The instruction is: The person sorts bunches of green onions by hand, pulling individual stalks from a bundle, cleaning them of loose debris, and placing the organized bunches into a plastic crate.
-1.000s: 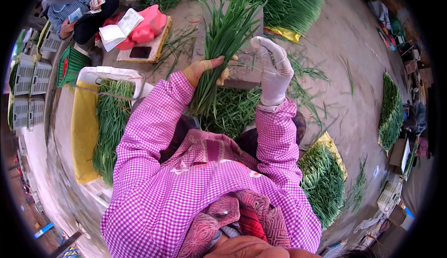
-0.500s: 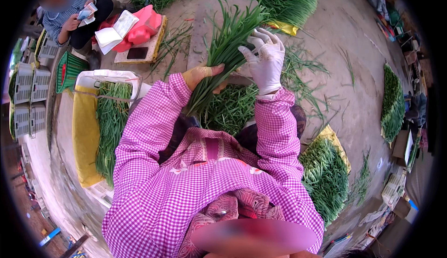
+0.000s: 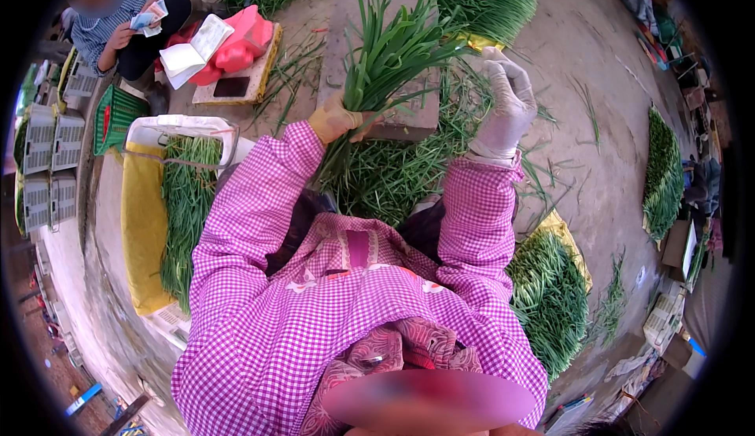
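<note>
My left hand (image 3: 336, 120), in a yellowish glove, is closed round a bunch of green chives (image 3: 387, 62). The leaves fan out upward over a flat grey slab (image 3: 421, 117), and the lower ends hang below my fist. To the right of the bunch is my right hand (image 3: 505, 110), in a white glove. Its fingers are bent together in a pinch close to the outermost leaf tips; what lies between them, if anything, is too small to make out. Loose chives (image 3: 393, 188) are heaped on the floor below the slab, between my legs.
A large pile of chives (image 3: 464, 0) lies beyond the slab. At left stands a white crate (image 3: 145, 131) of chives; at right, another chive bundle (image 3: 550, 302). Upper left, a person (image 3: 126, 19) holds banknotes beside a scale (image 3: 236, 90) bearing a red bag and open notebook.
My right hand has drawn away from the bunch to the right, its fingers now bent into a pinch. The bunch has tipped more upright in my left hand, its leaves spreading wider.
</note>
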Action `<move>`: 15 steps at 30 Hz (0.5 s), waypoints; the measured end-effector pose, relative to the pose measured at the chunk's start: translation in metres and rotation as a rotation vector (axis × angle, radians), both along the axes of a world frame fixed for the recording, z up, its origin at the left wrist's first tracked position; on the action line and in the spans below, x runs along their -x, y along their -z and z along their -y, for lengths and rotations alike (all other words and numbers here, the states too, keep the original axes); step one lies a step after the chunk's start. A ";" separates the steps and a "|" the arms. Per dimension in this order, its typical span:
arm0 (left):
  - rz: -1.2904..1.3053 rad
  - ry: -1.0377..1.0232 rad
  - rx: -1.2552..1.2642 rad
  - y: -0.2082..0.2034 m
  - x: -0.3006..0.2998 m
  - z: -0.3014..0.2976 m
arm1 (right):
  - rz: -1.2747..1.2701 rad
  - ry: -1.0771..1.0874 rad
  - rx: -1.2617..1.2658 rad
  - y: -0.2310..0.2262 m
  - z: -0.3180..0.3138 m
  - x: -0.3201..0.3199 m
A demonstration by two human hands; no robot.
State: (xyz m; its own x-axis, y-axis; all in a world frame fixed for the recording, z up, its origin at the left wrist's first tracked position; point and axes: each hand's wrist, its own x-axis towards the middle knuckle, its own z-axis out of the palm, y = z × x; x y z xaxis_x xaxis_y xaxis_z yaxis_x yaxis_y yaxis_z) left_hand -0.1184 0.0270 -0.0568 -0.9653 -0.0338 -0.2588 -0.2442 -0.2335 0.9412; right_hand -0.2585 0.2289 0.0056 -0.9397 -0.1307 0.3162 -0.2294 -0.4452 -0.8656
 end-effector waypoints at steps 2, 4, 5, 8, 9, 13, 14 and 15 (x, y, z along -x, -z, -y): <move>0.027 -0.051 0.061 0.007 0.002 0.002 | -0.072 0.065 0.027 -0.003 -0.003 0.003; 0.046 -0.089 0.092 0.008 0.002 0.003 | -0.151 0.113 -0.014 -0.008 -0.002 -0.002; 0.050 -0.101 0.090 0.007 0.001 0.004 | -0.200 0.042 -0.087 -0.007 -0.002 -0.005; 0.049 -0.169 0.279 0.006 0.005 -0.007 | -0.638 0.077 -0.594 0.002 0.005 -0.008; 0.048 -0.202 0.377 0.006 0.005 -0.009 | -0.733 0.143 -0.730 0.002 0.010 -0.014; -0.138 -0.186 0.625 0.019 0.003 -0.008 | -0.858 0.265 -0.867 0.017 0.028 -0.023; -0.191 -0.198 0.698 0.021 0.003 -0.009 | -0.842 0.279 -0.858 0.020 0.028 -0.024; -0.243 -0.213 0.771 0.017 0.002 -0.011 | -0.702 0.241 -0.764 0.021 0.027 -0.023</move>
State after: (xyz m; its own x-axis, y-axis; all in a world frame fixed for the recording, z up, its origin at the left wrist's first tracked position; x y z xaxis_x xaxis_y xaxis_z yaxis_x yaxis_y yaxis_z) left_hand -0.1209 0.0376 -0.0742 -0.9443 -0.3042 0.1257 -0.0375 0.4790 0.8770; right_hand -0.2351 0.2021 -0.0157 -0.6059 -0.3580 0.7105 -0.7955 0.2837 -0.5355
